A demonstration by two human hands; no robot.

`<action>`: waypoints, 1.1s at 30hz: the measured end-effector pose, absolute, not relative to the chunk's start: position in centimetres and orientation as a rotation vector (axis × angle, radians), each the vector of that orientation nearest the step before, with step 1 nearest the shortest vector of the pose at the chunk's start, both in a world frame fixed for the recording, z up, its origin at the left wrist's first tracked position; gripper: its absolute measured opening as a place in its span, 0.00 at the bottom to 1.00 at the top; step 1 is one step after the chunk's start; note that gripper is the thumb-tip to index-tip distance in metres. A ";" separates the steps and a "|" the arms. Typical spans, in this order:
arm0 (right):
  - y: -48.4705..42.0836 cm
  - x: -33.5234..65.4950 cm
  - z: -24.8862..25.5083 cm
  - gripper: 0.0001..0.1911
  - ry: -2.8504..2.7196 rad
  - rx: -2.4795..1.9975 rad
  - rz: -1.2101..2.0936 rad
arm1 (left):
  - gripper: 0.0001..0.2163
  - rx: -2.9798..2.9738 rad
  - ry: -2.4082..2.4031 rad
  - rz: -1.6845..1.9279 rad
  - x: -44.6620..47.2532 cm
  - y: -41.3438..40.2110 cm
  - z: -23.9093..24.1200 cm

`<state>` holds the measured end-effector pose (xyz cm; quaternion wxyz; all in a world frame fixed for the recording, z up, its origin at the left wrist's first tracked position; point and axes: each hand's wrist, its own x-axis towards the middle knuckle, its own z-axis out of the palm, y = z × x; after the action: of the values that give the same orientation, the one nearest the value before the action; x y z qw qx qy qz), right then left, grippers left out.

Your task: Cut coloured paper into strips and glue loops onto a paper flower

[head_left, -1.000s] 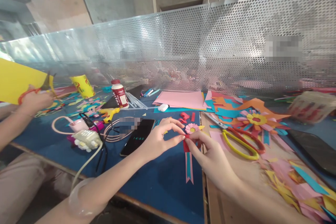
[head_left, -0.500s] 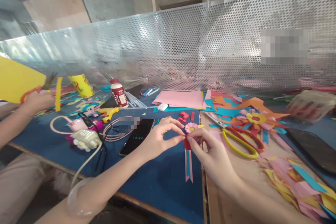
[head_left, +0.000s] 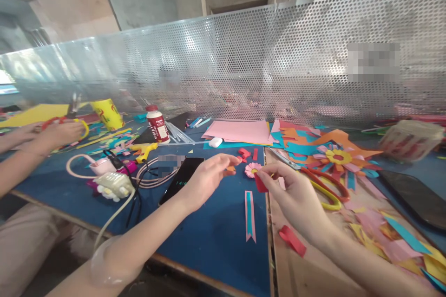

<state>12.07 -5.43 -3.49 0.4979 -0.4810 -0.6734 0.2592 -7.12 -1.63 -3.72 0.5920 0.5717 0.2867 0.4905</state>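
Observation:
My right hand pinches a small red paper piece between thumb and fingers, just above the table. My left hand is raised beside it with the fingertips pinched together near a tiny orange scrap; whether they hold it I cannot make out. Below and between the hands a pink-and-teal paper ribbon strip lies flat on the blue table. A small pink paper flower lies just beyond the hands. A folded red paper strip rests on the brown board under my right wrist.
Yellow-and-red scissors, a large paper flower, a black phone, a glue gun, a bottle and pink sheets lie around. Another person's hands hold scissors at far left. A perforated metal screen backs the table.
My hands moved apart. The red piece came away from the ribbon strip, which now lies alone on the table. A red strip now lies under my right wrist. The other person lowered the yellow sheet.

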 end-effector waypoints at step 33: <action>-3.4 17.3 -3.8 0.16 -2.188 -1.424 0.490 | 0.27 0.543 0.369 1.020 -7.5 -1.1 -3.0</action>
<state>17.33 -3.39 -3.84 0.2403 -0.5202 -0.7997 0.1791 -7.46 -1.13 -3.00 0.8217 0.2550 0.1733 0.4793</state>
